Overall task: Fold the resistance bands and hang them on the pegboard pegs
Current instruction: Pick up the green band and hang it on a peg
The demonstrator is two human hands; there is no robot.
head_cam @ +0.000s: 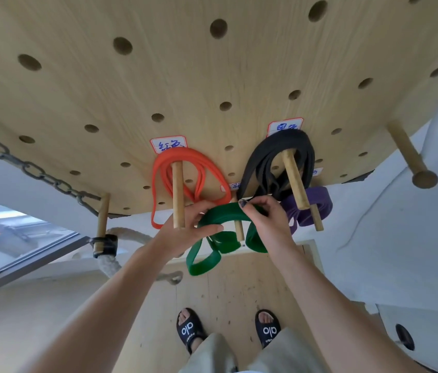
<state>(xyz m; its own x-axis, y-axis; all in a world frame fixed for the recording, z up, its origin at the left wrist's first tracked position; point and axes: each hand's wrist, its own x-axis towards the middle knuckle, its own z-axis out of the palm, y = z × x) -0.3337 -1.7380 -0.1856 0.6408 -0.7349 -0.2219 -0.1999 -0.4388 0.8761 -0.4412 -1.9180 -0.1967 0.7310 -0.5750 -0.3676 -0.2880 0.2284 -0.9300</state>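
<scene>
A folded green resistance band (219, 242) hangs in loops around a short wooden peg (238, 230) at the lower edge of the wooden pegboard (185, 84). My left hand (185, 224) grips the band's left side. My right hand (265, 219) pinches its top right part. An orange band (185, 181) hangs folded on a peg (178, 195) to the left. A black band (274, 162) hangs on a peg (294, 181) to the right, with a purple band (309, 208) on a peg just below it.
A bare peg (410, 157) sticks out at the far right. At the left, a dark chain (32, 170) runs to a peg (102, 219) that also carries a thick rope (110, 262). White labels (168, 144) sit above the pegs. My sandalled feet (228, 329) stand on the wooden floor.
</scene>
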